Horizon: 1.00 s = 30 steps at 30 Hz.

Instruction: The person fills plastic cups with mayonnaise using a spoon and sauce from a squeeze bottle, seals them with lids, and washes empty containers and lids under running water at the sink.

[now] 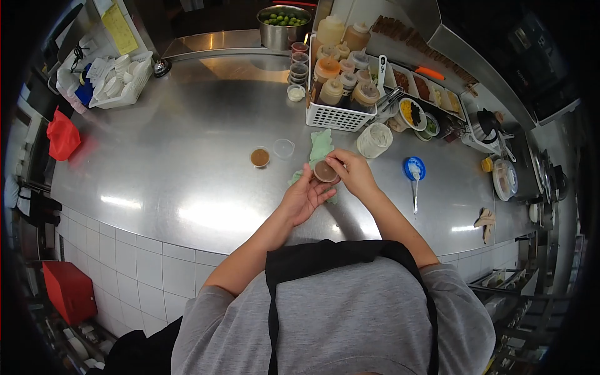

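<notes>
Both hands meet over the steel counter, around a small clear sauce cup (324, 172) of brown sauce. My left hand (301, 199) supports the cup from the left, its palm turned up and fingers curled under and beside it. With thumb and fingers, my right hand (351, 174) pinches the cup's upper right rim; whether a lid is on it is hard to make out. A second sauce cup (260, 157), filled with brown sauce, stands to the left. Beside it lies a clear round lid (284, 148). Behind and partly under the hands is a crumpled green cloth (321, 144).
A white tub (375, 140) stands to the right, near a blue lid (414, 167) with a spoon (416, 192). A white basket (340, 119) of sauce bottles is behind. Stacked cups (299, 70), a metal pot (284, 36) of green limes and a white basket (128, 94) sit farther back.
</notes>
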Motion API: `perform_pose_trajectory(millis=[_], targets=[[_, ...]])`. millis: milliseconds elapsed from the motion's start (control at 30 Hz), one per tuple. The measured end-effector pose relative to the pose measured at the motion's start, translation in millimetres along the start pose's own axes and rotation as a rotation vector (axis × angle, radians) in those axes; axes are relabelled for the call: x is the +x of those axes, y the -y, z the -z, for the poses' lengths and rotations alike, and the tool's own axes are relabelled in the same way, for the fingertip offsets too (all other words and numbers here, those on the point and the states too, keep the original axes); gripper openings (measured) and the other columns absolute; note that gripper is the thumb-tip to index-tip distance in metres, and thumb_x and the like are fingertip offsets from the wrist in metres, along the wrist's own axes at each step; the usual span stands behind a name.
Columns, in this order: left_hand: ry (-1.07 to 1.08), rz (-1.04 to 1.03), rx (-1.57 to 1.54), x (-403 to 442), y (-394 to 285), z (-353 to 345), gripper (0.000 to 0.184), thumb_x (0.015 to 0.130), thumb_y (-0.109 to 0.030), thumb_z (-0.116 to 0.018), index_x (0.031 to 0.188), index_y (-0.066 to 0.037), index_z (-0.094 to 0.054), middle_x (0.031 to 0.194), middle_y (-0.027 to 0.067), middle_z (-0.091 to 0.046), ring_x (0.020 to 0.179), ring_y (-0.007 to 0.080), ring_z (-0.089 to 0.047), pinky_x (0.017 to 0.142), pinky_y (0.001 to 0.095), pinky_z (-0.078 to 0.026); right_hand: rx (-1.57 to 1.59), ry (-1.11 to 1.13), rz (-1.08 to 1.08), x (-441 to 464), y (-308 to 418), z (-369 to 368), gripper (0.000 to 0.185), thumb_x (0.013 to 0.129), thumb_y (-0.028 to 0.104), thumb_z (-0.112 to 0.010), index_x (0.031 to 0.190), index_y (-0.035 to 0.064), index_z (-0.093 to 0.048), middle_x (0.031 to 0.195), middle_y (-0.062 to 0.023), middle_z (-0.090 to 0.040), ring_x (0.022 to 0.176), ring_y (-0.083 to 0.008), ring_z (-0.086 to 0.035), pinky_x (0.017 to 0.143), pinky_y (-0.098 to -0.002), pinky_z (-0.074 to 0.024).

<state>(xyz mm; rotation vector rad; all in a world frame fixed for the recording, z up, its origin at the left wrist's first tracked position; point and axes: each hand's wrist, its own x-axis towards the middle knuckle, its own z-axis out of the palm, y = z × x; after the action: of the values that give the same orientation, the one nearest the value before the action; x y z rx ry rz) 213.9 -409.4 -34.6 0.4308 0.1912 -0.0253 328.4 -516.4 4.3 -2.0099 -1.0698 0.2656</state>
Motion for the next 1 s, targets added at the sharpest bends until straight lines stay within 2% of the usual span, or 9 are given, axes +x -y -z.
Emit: perform_pose_trajectory(millis=[133,333,433,500,667,733,867,967,1000], targets=[[-0.042,0.001,0.273,3.9,6.4,8.7,0.038,0.091,-0.036,-0.043,0.114,-0.005,-0.043,0.111,0.0076,-0.051,0.105,0.0182,-0.052,0.081,0.0274,-0.046,-0.05,-0.062,0.022,-1.7,-2.1,-6.8,0.016,0.082,0.017,-0.055,0.087,0.0019,-0.058,0.077,-0.0137,-0.059,0.069,-0.0289,-0.057,0.061,-0.0344,-0.0443],[-0.187,-0.097,0.432,3.9,10.4,7.4,0.035,0.09,-0.034,-0.046,0.112,-0.007,-0.043,0.109,0.0071,-0.052,0.098,0.0162,-0.055,0.075,0.0258,-0.048,0.073,-0.16,0.036,-3.2,-2.7,-17.1,0.015,0.083,0.014,-0.055,0.094,0.0038,-0.059,0.08,-0.0119,-0.059,0.069,-0.0277,-0.058,0.061,-0.0321,-0.0453],[-0.189,-0.096,0.408,4.7,8.9,8.5,0.033,0.091,-0.034,-0.044,0.113,-0.009,-0.04,0.11,0.0079,-0.051,0.096,0.0165,-0.056,0.073,0.0264,-0.05,0.006,-0.174,0.078,-1.3,-0.9,-15.1,0.014,0.081,0.011,-0.057,0.093,0.0039,-0.059,0.079,-0.0108,-0.057,0.068,-0.0253,-0.058,0.06,-0.0316,-0.0456],[-0.07,-0.079,0.034,7.9,5.3,19.6,0.037,0.093,-0.034,-0.04,0.118,-0.007,-0.038,0.111,0.0091,-0.052,0.099,0.0197,-0.056,0.077,0.0275,-0.051,0.02,-0.131,0.086,1.0,-4.5,-15.6,0.013,0.081,0.01,-0.057,0.092,0.0039,-0.059,0.078,-0.0104,-0.056,0.068,-0.0245,-0.058,0.06,-0.0316,-0.0456],[-0.001,-0.08,-0.047,7.5,4.6,24.9,0.035,0.094,-0.03,-0.036,0.121,-0.009,-0.035,0.115,0.0103,-0.049,0.099,0.0206,-0.056,0.083,0.0286,-0.051,0.046,-0.147,0.061,-1.3,6.1,-14.0,0.013,0.077,0.008,-0.06,0.09,0.004,-0.059,0.076,-0.0096,-0.056,0.066,-0.0229,-0.058,0.058,-0.0305,-0.0457],[-0.011,-0.113,-0.054,7.4,5.3,23.9,0.034,0.094,-0.029,-0.036,0.122,-0.01,-0.034,0.116,0.0107,-0.048,0.099,0.0204,-0.056,0.084,0.0283,-0.05,0.005,-0.064,-0.056,-4.8,11.0,-9.4,0.015,0.076,0.007,-0.062,0.091,0.0021,-0.06,0.077,-0.0078,-0.055,0.068,-0.0168,-0.058,0.059,-0.0266,-0.0469],[-0.025,-0.161,-0.067,8.4,7.8,21.2,0.035,0.094,-0.03,-0.036,0.122,-0.01,-0.034,0.115,0.0102,-0.048,0.101,0.0192,-0.054,0.084,0.0282,-0.05,-0.006,-0.127,0.061,-8.0,4.5,-10.4,0.016,0.073,0.008,-0.064,0.088,0.0043,-0.059,0.075,-0.0094,-0.055,0.063,-0.0213,-0.058,0.055,-0.0287,-0.0462],[-0.01,-0.17,-0.094,9.1,8.3,23.6,0.034,0.094,-0.03,-0.037,0.121,-0.01,-0.036,0.113,0.0096,-0.05,0.1,0.0181,-0.054,0.084,0.0281,-0.05,0.006,-0.11,-0.026,-10.8,18.2,-5.6,0.017,0.072,0.009,-0.065,0.088,0.0048,-0.06,0.078,-0.0084,-0.056,0.066,-0.0212,-0.057,0.059,-0.0303,-0.0466],[0.011,-0.171,-0.113,9.7,8.8,26.6,0.034,0.093,-0.031,-0.037,0.12,-0.009,-0.038,0.112,0.0093,-0.05,0.1,0.0175,-0.054,0.085,0.028,-0.049,-0.037,-0.089,0.075,-13.9,26.2,-3.4,0.017,0.072,0.01,-0.066,0.088,0.0054,-0.06,0.081,-0.0073,-0.056,0.07,-0.0214,-0.057,0.062,-0.0312,-0.0464]])
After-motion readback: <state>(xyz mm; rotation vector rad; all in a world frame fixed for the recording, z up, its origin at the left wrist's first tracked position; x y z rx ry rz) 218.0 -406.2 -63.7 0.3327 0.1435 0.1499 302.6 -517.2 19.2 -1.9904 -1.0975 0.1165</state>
